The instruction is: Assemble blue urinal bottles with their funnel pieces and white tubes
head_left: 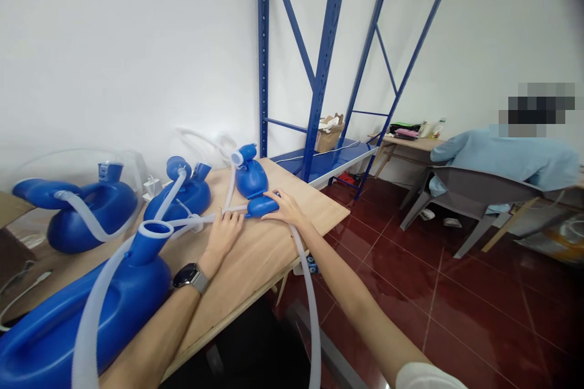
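On a plywood table [255, 255] stand several blue plastic containers with spouts and white hoses. My right hand [285, 208] rests on the blue funnel-shaped end piece [259, 206] of the farthest container [250, 177], fingers curled over it. My left hand [223, 234], with a watch on its wrist, lies on the table with fingers closed around the white hose [201, 218] just left of that piece. Another white hose [310, 298] hangs off the table edge under my right forearm. A big blue container [91, 310] sits closest to me at the left.
Two more blue containers [91, 209] [185, 191] stand along the white wall. Blue metal racking [319, 67] rises behind the table with a cardboard box [329, 132]. A person in a light blue top [502, 158] sits on a chair at the right. The floor is dark red tile [456, 298].
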`<state>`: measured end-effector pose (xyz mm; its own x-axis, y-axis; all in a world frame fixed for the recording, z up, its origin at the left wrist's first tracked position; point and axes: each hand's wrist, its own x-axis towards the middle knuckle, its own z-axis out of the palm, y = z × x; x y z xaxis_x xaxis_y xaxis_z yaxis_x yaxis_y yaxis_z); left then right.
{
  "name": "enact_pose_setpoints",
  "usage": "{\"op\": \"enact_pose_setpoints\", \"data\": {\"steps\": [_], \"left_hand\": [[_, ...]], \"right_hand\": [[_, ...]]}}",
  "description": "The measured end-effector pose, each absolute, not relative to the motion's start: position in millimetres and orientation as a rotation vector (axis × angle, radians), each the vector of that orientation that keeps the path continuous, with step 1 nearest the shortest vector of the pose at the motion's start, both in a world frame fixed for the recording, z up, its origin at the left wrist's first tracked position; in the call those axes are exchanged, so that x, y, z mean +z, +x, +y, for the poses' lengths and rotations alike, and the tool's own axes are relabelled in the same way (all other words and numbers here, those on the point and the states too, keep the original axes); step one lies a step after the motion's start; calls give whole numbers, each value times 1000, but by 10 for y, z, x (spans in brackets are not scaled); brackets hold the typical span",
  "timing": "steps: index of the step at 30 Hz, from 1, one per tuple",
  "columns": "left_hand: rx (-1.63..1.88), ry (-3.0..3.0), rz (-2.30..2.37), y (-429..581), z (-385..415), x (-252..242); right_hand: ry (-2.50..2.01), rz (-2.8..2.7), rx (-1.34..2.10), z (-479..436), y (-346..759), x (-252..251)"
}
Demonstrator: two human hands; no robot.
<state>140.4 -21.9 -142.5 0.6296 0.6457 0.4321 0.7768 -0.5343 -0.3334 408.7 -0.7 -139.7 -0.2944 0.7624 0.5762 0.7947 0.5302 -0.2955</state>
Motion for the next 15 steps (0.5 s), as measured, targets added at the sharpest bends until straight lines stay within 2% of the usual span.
{"op": "enact_pose_setpoints", "data": {"steps": [9, 15], "left_hand": [[-481, -2279, -1244, 1365, -198, -1452], [-550, -2400, -1128, 1376, -99, -1508]], "right_hand": [[-1157, -1952, -66, 7, 4091, -1432], [-1064, -2026, -87, 32, 4088, -1466]]}}
